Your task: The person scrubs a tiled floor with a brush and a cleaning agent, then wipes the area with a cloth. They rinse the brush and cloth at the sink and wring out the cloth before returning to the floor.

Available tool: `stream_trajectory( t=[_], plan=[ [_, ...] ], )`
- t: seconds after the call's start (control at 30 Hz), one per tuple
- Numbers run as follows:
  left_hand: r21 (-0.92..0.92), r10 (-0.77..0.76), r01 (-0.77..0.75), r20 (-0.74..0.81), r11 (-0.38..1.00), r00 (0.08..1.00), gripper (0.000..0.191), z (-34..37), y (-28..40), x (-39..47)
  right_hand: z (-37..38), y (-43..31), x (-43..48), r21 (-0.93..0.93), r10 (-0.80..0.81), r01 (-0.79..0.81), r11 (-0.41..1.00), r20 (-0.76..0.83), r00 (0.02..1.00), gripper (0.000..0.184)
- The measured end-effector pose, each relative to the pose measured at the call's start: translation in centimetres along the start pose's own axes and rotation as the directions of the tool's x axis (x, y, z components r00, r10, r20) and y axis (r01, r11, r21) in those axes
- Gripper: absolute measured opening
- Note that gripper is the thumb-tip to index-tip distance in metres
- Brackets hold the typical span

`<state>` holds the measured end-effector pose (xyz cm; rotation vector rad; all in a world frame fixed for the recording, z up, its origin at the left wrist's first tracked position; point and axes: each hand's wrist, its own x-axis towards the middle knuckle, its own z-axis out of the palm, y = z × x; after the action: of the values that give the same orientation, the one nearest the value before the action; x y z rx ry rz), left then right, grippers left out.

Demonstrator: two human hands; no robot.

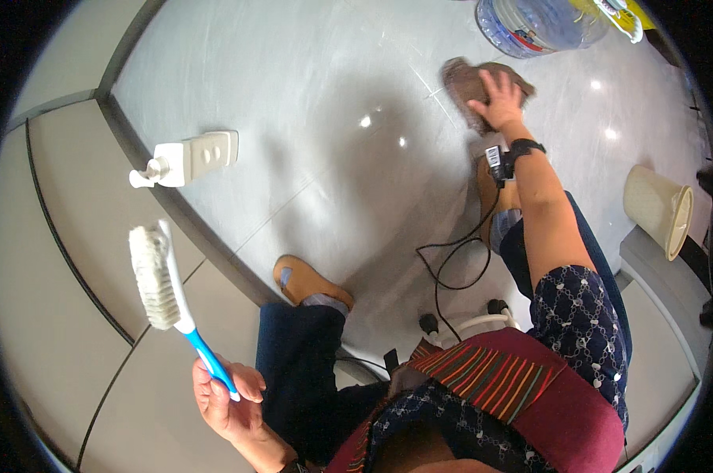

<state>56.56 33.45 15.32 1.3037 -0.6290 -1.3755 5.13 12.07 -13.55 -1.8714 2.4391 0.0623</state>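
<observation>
My left hand [229,390], low at the left, grips a cleaning brush [202,343] by the end of its blue handle. The brush is raised, its thick white bristles facing left. Out in front at the upper right, my right hand [499,97] presses on a bunched brown cloth [466,83] on the grey floor [344,195]. Its fingers are spread over the top, and the cloth looks blurred at the edges. A black strap with a small device [498,162] sits on that wrist. Between the hands, a white pump bottle [205,156] stands by the cabinet base.
A large clear plastic water jug [528,29] stands beyond the cloth. At the right is a cream waste bin [655,204]. A black cable [451,287] loops from the wrist device near my feet, by a wheeled stool base [475,322]. Grey cabinet fronts [90,195] line the left.
</observation>
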Motion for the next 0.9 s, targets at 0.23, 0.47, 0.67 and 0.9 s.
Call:
stream_trajectory(
  t=[0.23,0.47,0.67,0.9],
  plan=[
    [0.031,-0.010,0.009,0.028,0.999,1.000,0.032,1.7,1.0,1.1,0.8,-4.8,-3.0,0.133,0.093,-0.078,0.988,-0.112,0.989,0.058],
    [-0.088,0.034,-0.019,0.171,0.996,0.985,0.027,6.3,3.0,1.4,0.7,-15.7,-14.0,0.208,-0.495,0.452,0.867,0.261,0.829,0.057],
    [-0.072,0.052,-0.038,0.209,0.997,0.976,0.025,7.8,4.3,1.9,-1.7,-15.2,-14.0,0.738,-0.472,0.098,0.668,0.318,0.822,0.052],
    [-0.147,0.017,0.007,0.160,0.989,0.987,0.024,9.2,5.0,2.0,-6.6,-15.0,-12.5,0.947,-0.135,-0.240,0.215,0.272,0.953,0.054]
  ],
)
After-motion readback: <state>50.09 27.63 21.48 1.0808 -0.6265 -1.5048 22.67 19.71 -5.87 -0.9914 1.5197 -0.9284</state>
